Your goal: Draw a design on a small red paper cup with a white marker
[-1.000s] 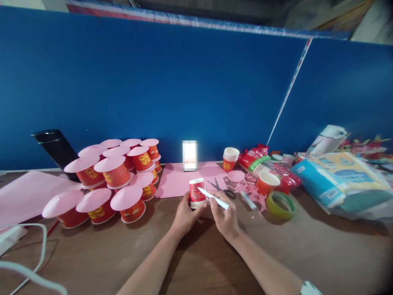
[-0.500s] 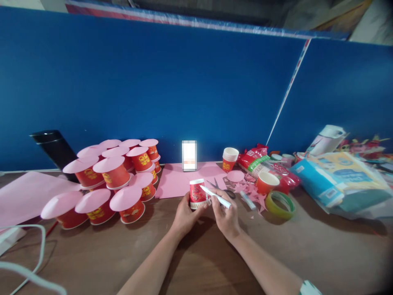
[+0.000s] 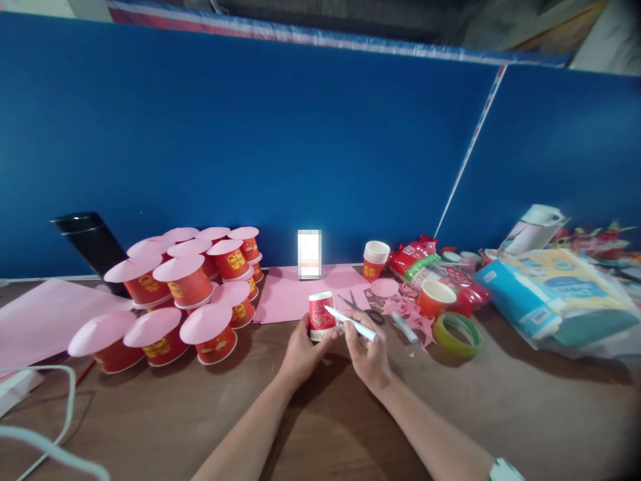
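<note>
A red paper cup (image 3: 322,312) with a printed pattern is turned bottom up, its white base on top, in the middle of the view. My left hand (image 3: 299,353) wraps round its lower left side. My right hand (image 3: 369,351) grips a white pen (image 3: 353,323), whose tip points at the upper right of the cup's printed side; whether the tip touches cannot be told. Behind my right hand lie black-handled scissors (image 3: 373,315) on the table, partly hidden by the hand and pen.
To the left stand several red cups topped with pink paper cones (image 3: 206,323). Behind the hands lies pink paper (image 3: 283,297) with a blurred-out phone-like screen (image 3: 309,255). On the right are stacked cups (image 3: 374,260), pink scraps (image 3: 406,306), a tape roll (image 3: 457,334) and a blue-yellow package (image 3: 545,294).
The pen tip has shifted slightly lower along the cup's side. Both hands keep nearly the same place and grip.
</note>
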`<action>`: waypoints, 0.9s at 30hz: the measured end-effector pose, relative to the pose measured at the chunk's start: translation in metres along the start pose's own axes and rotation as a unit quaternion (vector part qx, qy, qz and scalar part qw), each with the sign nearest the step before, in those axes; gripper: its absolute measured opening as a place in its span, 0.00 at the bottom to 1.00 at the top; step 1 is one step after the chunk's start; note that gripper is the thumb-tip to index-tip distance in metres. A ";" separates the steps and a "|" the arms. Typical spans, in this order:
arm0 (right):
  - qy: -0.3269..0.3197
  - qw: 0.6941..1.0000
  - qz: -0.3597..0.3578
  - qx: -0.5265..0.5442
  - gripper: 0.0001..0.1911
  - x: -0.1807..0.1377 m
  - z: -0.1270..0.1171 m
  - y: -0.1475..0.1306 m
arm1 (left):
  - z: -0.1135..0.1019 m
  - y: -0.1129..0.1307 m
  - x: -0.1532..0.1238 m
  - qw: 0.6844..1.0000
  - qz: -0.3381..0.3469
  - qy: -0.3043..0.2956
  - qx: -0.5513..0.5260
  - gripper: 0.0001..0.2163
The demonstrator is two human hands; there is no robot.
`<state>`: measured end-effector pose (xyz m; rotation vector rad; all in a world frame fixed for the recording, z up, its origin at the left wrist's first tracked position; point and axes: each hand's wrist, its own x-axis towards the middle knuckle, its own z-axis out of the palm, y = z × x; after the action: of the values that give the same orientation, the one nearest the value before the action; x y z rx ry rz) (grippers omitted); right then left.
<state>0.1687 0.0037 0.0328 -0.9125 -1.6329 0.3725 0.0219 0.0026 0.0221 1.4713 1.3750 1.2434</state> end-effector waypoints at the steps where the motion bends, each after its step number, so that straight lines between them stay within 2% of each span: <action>1: -0.003 1.000 0.000 0.001 0.09 0.000 0.000 0.000 | 0.000 0.000 0.000 1.000 0.000 0.000 -0.001 0.25; 14: -0.015 1.000 -0.014 0.012 0.09 -0.002 -0.002 -0.007 | 0.000 -0.001 0.000 0.999 0.008 0.001 -0.033 0.25; 27: -0.008 1.000 -0.013 0.004 0.10 -0.001 -0.001 -0.005 | 0.000 -0.003 0.000 1.000 0.011 -0.002 -0.011 0.24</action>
<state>0.1678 -0.0007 0.0353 -0.8834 -1.6560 0.3684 0.0211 0.0032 0.0198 1.4756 1.3421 1.2652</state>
